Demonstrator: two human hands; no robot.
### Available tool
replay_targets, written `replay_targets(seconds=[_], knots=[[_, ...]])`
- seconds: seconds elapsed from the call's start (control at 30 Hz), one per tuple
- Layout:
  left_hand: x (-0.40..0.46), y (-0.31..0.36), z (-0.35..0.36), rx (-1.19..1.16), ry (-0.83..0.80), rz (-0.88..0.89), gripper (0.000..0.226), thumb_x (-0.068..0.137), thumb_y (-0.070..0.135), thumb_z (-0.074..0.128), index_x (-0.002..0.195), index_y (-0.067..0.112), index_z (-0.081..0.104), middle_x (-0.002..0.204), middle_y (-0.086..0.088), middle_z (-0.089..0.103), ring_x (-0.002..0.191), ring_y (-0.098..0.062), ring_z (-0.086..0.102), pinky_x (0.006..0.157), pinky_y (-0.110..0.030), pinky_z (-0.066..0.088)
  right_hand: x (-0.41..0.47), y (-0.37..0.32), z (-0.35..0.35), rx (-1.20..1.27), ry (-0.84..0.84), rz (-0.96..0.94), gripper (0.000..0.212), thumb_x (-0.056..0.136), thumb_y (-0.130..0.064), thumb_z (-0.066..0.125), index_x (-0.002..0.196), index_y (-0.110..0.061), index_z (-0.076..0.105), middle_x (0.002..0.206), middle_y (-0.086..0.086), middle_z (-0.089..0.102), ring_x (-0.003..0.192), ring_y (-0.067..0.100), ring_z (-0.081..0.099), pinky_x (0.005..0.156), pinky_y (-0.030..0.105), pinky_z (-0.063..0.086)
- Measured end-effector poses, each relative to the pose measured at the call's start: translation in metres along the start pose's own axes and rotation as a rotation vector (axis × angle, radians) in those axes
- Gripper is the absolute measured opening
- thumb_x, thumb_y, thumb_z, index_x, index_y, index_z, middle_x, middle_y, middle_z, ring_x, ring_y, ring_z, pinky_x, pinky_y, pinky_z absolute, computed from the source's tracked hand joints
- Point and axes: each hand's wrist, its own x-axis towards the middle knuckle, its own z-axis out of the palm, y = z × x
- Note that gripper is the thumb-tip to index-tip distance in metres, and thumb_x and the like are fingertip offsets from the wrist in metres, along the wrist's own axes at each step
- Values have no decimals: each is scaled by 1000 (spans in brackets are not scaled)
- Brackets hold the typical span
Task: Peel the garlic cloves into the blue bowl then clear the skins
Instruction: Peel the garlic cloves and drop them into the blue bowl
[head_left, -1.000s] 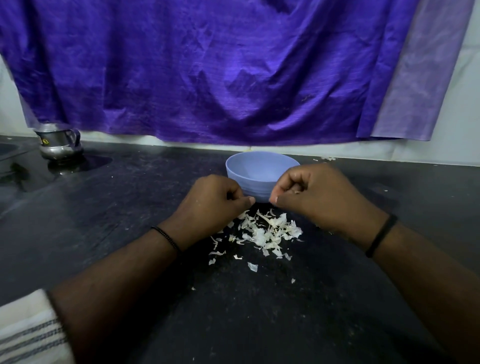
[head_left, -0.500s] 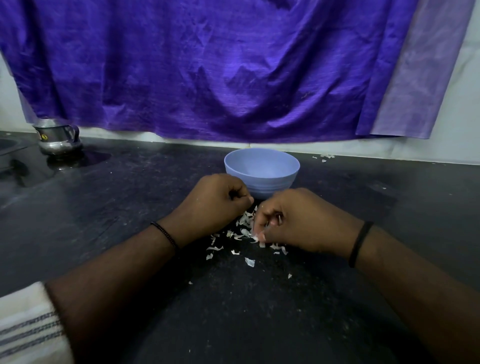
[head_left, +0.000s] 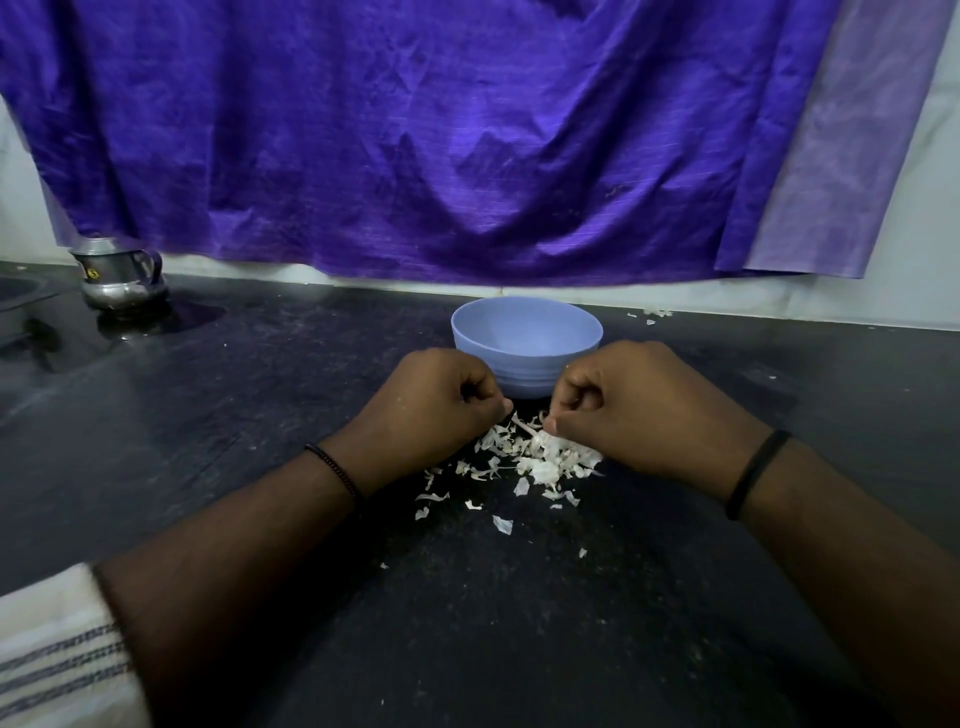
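1. The blue bowl (head_left: 526, 340) stands on the dark countertop (head_left: 260, 395) just beyond both hands; the near lower wall is partly hidden by the knuckles, and what lies inside cannot be seen.
2. The left hand (head_left: 431, 405) is curled into a fist beside the bowl; whether it holds a clove cannot be told.
3. The right hand (head_left: 623, 410) has its fingers curled, thumb and fingertip pinching a pale strip of skin at the top of the garlic skins (head_left: 535, 457).
4. The skins lie heaped between the wrists, with loose flakes scattered nearer the camera.
5. A steel jug (head_left: 122, 273) sits far left, well apart.
6. A purple cloth (head_left: 415, 145) hangs behind; a few flakes (head_left: 655, 313) lie by the wall.
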Motion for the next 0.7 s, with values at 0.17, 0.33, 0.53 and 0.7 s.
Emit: replay_targets(seconds=[0.17, 0.33, 0.53, 0.7], knots=[[2, -1, 1, 8, 12, -6, 10, 89, 19, 70, 81, 16, 74, 73, 7, 70, 58, 6, 59, 55, -14, 48, 1, 0, -1, -12, -197, -59, 16, 81, -22, 75, 87, -37, 75, 82, -17, 71, 78, -3, 63, 76, 26, 53], [1, -2, 2, 12, 2, 2, 8, 89, 20, 70, 83, 18, 75, 74, 8, 70, 60, 5, 60, 60, -19, 51, 2, 0, 8, 9, -248, -83, 10, 77, -29, 82, 82, -34, 75, 72, -18, 69, 71, -5, 62, 69, 23, 52], [2, -3, 2, 3, -5, -7, 8, 89, 22, 70, 84, 18, 75, 74, 8, 71, 59, 5, 60, 58, -16, 49, 5, 8, 2, 79, -110, -23, 12, 88, -23, 72, 80, -31, 76, 66, -24, 68, 65, -9, 62, 64, 13, 44], [2, -2, 2, -8, -16, -8, 9, 90, 22, 70, 84, 18, 74, 74, 6, 72, 58, 4, 60, 58, -16, 50, 4, 13, -5, 118, -86, 13, 7, 79, -21, 80, 76, -27, 76, 58, -25, 65, 57, -10, 59, 54, 5, 39]])
